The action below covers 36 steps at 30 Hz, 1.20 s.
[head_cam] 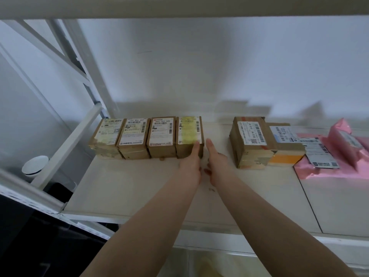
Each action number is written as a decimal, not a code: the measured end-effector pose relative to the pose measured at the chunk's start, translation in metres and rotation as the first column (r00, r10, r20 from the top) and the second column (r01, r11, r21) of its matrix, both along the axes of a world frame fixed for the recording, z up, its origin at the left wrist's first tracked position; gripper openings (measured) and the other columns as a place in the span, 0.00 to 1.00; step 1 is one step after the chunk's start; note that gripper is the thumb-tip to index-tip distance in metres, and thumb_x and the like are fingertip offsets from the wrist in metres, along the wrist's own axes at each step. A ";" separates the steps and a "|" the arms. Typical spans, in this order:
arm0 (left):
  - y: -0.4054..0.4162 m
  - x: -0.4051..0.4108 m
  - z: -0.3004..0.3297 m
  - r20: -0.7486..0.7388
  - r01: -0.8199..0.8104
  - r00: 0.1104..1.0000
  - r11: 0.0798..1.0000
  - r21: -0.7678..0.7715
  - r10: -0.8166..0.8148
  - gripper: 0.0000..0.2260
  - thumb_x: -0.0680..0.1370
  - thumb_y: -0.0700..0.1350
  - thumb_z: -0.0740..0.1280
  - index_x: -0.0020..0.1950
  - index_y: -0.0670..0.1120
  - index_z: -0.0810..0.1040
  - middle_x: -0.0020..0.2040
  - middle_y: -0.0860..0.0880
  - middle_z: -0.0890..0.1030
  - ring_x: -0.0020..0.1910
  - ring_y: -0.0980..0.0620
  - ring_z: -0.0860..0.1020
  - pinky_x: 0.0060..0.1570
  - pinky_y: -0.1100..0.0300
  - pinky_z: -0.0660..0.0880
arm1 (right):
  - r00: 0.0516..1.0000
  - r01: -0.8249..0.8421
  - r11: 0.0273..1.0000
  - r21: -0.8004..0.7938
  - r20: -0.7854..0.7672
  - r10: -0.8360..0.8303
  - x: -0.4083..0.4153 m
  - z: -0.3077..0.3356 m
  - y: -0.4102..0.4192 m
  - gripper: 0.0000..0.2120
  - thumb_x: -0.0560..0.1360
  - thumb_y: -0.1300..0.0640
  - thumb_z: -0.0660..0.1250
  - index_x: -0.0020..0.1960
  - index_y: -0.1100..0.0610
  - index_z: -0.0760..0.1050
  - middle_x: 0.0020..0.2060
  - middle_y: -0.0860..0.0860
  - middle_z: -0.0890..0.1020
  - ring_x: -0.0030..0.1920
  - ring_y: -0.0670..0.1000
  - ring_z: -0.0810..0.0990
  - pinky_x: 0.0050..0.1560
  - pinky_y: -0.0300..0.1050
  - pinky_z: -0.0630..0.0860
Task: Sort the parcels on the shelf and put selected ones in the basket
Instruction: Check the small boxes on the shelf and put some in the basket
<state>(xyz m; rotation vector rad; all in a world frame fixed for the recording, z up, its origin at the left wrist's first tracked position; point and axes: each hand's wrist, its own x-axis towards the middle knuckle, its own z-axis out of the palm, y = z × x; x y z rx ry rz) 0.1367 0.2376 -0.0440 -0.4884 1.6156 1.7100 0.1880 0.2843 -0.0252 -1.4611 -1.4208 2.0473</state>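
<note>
Illumination is dim and cool, with a grey-blue cast across the back wall (199, 66). Light appears to arrive from in front and above: soft-edged shadows of the parcels fall up onto the wall behind the right-hand group, and a broad shade lies behind the row of four cardboard boxes (146, 136). The shelf (139, 192) surface reads pale cream, evenly lit, no hard glare. Lower left corner is nearly black, detail lost. Slight motion blur throughout; label print is mostly illegible. The pink mailer bags (343, 148) at right are smeared. Wide-angle distortion bends the shelf frame (65, 62) and stretches both forearms toward the bottom edge
</note>
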 end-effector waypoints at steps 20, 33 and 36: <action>0.094 0.081 0.039 -0.210 0.279 0.935 0.958 -0.064 -0.287 0.23 0.75 0.56 0.69 0.67 0.46 0.76 0.64 0.46 0.79 0.63 0.45 0.76 0.59 0.54 0.72 | 0.918 0.320 0.912 -0.259 -0.152 -0.365 0.079 -0.006 0.078 0.31 0.72 0.38 0.70 0.68 0.55 0.72 0.58 0.49 0.77 0.60 0.52 0.73 0.65 0.51 0.72; 0.050 0.097 0.043 -0.267 0.089 0.962 0.991 0.101 -0.059 0.13 0.76 0.50 0.71 0.52 0.42 0.80 0.53 0.45 0.84 0.50 0.49 0.81 0.48 0.59 0.78 | 0.902 0.143 0.981 -0.133 -0.391 -0.185 0.093 -0.003 0.059 0.21 0.71 0.46 0.74 0.61 0.52 0.77 0.53 0.48 0.85 0.56 0.48 0.81 0.62 0.49 0.74; 0.032 0.081 0.052 -0.343 0.068 0.938 0.995 0.068 -0.041 0.28 0.69 0.57 0.76 0.64 0.46 0.76 0.59 0.49 0.81 0.61 0.46 0.77 0.66 0.47 0.72 | 0.919 0.107 0.993 -0.059 -0.374 -0.121 0.107 0.007 0.063 0.13 0.72 0.45 0.73 0.53 0.48 0.78 0.50 0.45 0.85 0.57 0.48 0.80 0.63 0.50 0.73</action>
